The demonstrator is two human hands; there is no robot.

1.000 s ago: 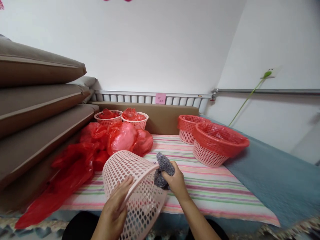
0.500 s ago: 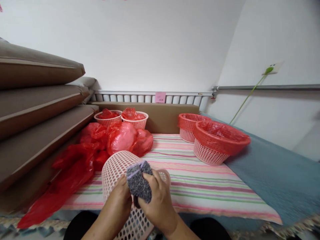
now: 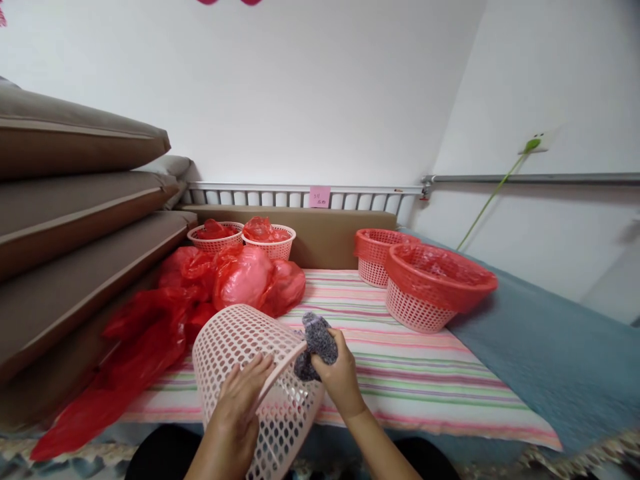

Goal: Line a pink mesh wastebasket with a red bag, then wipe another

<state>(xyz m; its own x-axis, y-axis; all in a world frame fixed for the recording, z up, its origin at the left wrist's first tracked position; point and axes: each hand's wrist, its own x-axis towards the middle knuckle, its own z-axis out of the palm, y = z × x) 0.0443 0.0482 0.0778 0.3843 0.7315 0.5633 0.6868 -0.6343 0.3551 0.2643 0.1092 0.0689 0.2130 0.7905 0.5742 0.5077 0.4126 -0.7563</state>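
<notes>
A pale pink perforated plastic basket [image 3: 235, 333] lies tipped on its side in front of me, its open mouth toward me and to the right. My left hand [image 3: 239, 400] holds it near the rim, fingers stretched along the outer wall; the thumb is partly hidden. A crumpled dark grey cloth [image 3: 320, 340] with a pale purple edge is bunched in my right hand [image 3: 340, 377]. That cloth touches the right end of the basket's rim.
Red plastic bags [image 3: 245, 277] lie heaped at left. Two pink baskets [image 3: 280, 248] with red bags stand behind them. At right stand two red-lined baskets [image 3: 423, 310] on the striped sheet [image 3: 425, 380]. Grey-brown cushions [image 3: 75, 193] are stacked left; a radiator [image 3: 350, 197] runs behind.
My right hand has moved up and right with the cloth, away from my left hand. The basket has turned, showing more of its rim, and my left fingers now lie along its outside.
</notes>
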